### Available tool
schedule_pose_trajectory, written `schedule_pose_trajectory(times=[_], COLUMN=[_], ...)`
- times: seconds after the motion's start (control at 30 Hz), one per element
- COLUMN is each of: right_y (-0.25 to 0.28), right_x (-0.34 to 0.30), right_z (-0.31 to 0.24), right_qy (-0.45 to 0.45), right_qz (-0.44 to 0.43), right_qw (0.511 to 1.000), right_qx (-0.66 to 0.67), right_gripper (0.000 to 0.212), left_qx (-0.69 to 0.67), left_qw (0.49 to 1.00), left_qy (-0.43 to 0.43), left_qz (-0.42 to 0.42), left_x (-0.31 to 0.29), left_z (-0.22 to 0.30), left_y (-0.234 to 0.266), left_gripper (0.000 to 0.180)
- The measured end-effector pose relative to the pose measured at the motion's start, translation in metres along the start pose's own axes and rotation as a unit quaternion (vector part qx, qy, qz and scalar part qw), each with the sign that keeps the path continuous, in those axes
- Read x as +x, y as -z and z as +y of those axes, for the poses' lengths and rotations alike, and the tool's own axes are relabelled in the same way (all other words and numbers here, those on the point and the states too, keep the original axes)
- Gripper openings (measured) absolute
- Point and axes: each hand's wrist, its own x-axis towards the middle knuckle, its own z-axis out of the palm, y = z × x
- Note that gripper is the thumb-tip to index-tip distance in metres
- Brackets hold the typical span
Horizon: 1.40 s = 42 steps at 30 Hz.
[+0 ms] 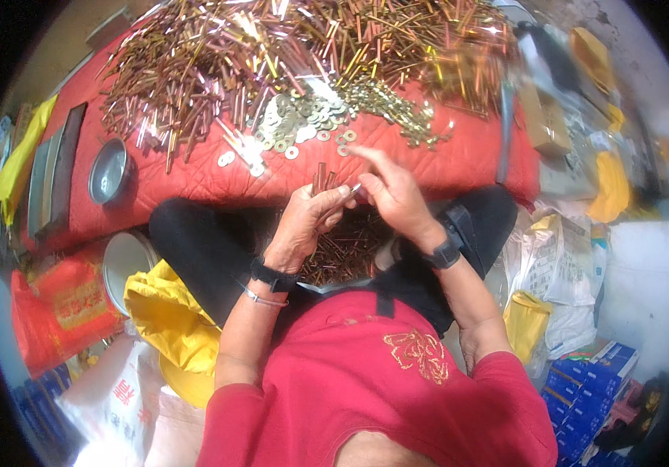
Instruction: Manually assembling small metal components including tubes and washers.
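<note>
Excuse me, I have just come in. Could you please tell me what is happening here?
A seated person is handling small metal parts. The left hand holds a few copper-coloured rods. The right hand is close to the left fingertips, index finger extended; whether it grips something small is unclear. On the red cloth ahead lie a large pile of rods, flat washers and small gold-coloured pieces. More rods lie between the legs.

A red quilted cloth (brightly lit) spreads wide; a pale wall shows at upper right.
</note>
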Motion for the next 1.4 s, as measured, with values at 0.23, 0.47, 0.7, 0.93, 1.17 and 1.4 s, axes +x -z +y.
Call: schedule_pose_trajectory(times=[0.23, 0.47, 0.7, 0.93, 1.17, 1.4], right_y=[-0.006, 0.001, 0.015, 0.083, 0.163, 0.158], right_x=[0.009, 0.007, 0.005, 0.023, 0.059, 0.061], right_z=[0.009, 0.008, 0.025, 0.059, 0.162, 0.140], right_qy=[0.169, 0.102, -0.048, -0.003, 0.014, 0.115], right_qz=[0.087, 0.063, -0.139, -0.167, 0.156, 0.182], right_qw=[0.979, 0.993, 0.976, 0.980, 0.785, 0.771], right_qx=[-0.070, -0.011, 0.160, -0.108, -0.599, -0.599], right_gripper=[0.028, 0.032, 0.028, 0.021, 0.010, 0.007], left_qx=[0.018, -0.037, 0.152, 0.435, 0.305, 0.619], left_qw=[0.999, 0.999, 0.986, 0.890, 0.918, 0.723], left_qy=[0.020, 0.034, -0.044, -0.131, -0.198, -0.242], left_qz=[0.021, 0.011, 0.060, 0.038, 0.159, 0.187], left_x=[-0.002, 0.000, -0.003, 0.005, 0.049, 0.086], left_z=[0.004, 0.000, 0.006, 0.002, -0.009, -0.006], left_y=[0.004, 0.002, -0.011, 0.000, 0.003, -0.001], left_gripper=[0.025, 0.021, 0.017, 0.010, 0.023, 0.019])
